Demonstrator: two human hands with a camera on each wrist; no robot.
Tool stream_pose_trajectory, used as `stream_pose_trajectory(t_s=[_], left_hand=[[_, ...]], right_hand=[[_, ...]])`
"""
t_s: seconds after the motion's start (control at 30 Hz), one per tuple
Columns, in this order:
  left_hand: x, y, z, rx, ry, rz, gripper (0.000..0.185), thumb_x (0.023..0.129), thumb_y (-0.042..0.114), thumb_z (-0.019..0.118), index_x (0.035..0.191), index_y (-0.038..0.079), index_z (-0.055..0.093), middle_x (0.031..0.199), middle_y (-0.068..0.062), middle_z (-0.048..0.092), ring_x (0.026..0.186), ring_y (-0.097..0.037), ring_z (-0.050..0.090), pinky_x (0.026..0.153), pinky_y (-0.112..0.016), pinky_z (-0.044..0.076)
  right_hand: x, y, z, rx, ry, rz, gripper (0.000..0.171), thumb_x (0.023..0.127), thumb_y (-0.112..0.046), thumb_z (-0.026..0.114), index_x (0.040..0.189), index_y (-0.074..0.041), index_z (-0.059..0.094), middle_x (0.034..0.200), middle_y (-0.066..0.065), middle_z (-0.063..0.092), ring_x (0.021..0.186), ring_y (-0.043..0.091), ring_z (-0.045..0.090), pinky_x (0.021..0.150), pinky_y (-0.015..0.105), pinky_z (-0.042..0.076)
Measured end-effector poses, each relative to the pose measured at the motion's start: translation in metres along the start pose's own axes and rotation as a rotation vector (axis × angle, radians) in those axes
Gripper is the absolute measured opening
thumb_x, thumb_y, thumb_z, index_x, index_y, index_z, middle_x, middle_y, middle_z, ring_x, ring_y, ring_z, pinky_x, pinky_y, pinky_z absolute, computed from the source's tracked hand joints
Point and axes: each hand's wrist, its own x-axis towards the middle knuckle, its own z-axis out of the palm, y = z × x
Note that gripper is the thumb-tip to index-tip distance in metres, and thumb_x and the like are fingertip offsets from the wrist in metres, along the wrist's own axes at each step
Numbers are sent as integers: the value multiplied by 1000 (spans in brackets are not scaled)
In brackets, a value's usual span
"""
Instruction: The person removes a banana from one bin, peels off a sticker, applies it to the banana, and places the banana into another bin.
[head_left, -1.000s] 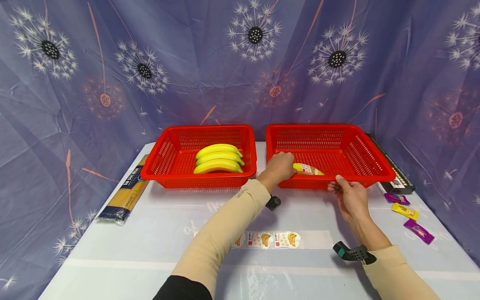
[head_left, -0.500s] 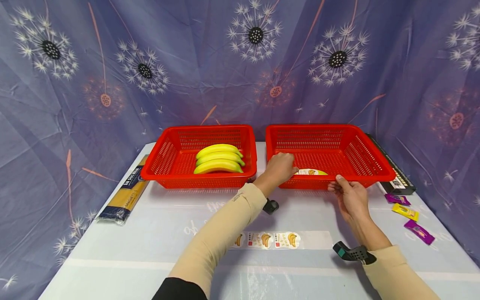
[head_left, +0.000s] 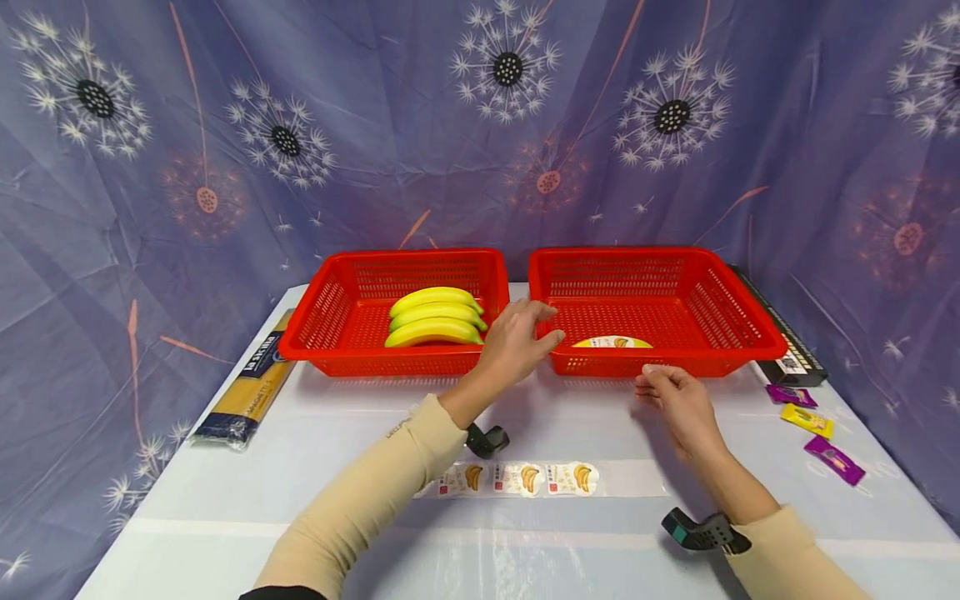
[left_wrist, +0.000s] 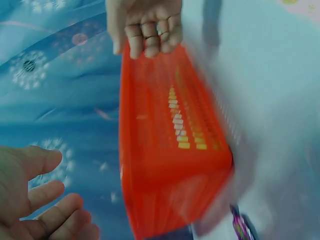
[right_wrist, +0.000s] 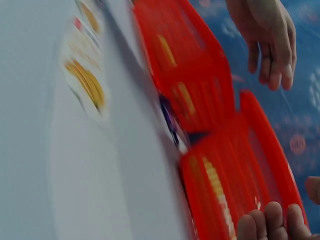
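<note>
Left hand (head_left: 517,337): released, fingers relaxed between the red baskets.
Right hand (head_left: 672,402): released, just before right basket (head_left: 738,321).
Banana (head_left: 612,342): inside right basket.

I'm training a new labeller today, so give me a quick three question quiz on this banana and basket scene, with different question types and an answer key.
1. True or false: the left hand grips a banana.
2. How many bananas lie in the left basket?
3. Multiple choice: the labelled banana lies A) on the table, B) in the right basket, C) in the right hand.

Key: 1. False; it hangs open between the two baskets. 2. Three. 3. B.
</note>
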Motion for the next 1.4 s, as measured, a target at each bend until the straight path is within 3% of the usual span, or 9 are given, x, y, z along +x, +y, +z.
stream_pose_trajectory(t_s=[0.1, 0.17, 0.37, 0.53, 0.73, 1.0, 1.23, 1.4], left_hand=[[-9, -17, -15, -47, 67, -1, 32, 85, 24, 67, 113, 11, 65, 108, -6, 66, 104, -22, 57, 91, -36, 45], [-14, -30, -25, -81, 107, -18, 31, 83, 22, 69, 111, 9, 65, 106, -9, 66, 102, -24, 56, 90, -37, 44], [-23, -73, -55, -134, 153, -125, 33, 83, 22, 68, 113, 8, 64, 109, -10, 64, 105, -26, 55, 93, -40, 42], [-25, -107, -79, -104, 129, -214, 39, 85, 25, 66, 119, 7, 61, 117, -13, 61, 112, -29, 51, 97, -44, 39], [-22, -142, -100, -23, 53, -300, 45, 87, 26, 63, 126, 6, 56, 123, -17, 57, 116, -33, 47, 99, -46, 37], [-11, -176, -117, 26, -121, -398, 50, 90, 28, 61, 132, 4, 51, 133, -20, 52, 122, -36, 47, 103, -48, 38], [-3, -193, -120, -45, -288, -460, 56, 90, 25, 61, 138, 1, 43, 140, -20, 46, 127, -37, 45, 105, -48, 38], [3, -199, -114, -51, -377, -440, 57, 89, 22, 63, 136, -4, 44, 139, -25, 46, 127, -38, 46, 105, -47, 38]], right_hand=[[-11, -3, 19, -200, -33, -68, 32, 93, -27, 58, 109, 0, 53, 85, -13, 64, 76, 1, 65, 76, 19, 53], [-17, -5, 33, -262, -55, -108, 35, 93, -27, 59, 111, 2, 54, 89, -11, 63, 80, 2, 64, 78, 20, 52], [-26, -13, 73, -287, -136, -197, 33, 89, -23, 64, 115, -2, 58, 110, 11, 64, 91, 6, 61, 80, 18, 49], [-26, -18, 106, -306, -193, -251, 37, 88, -18, 65, 122, -7, 57, 120, 12, 62, 99, 10, 59, 83, 16, 45], [-17, -18, 140, -296, -251, -241, 51, 87, -20, 66, 134, -11, 47, 128, 13, 56, 107, 28, 60, 83, 26, 49], [5, -11, 169, -312, -226, -287, 66, 86, -23, 67, 143, -9, 37, 140, 8, 42, 115, 29, 57, 91, 39, 50], [25, -4, 181, -317, -189, -362, 66, 87, -23, 67, 143, -6, 37, 151, 6, 32, 125, 29, 51, 94, 41, 49], [32, -1, 184, -320, -162, -402, 62, 87, -22, 66, 140, -1, 41, 151, 9, 34, 127, 30, 47, 94, 42, 48]])
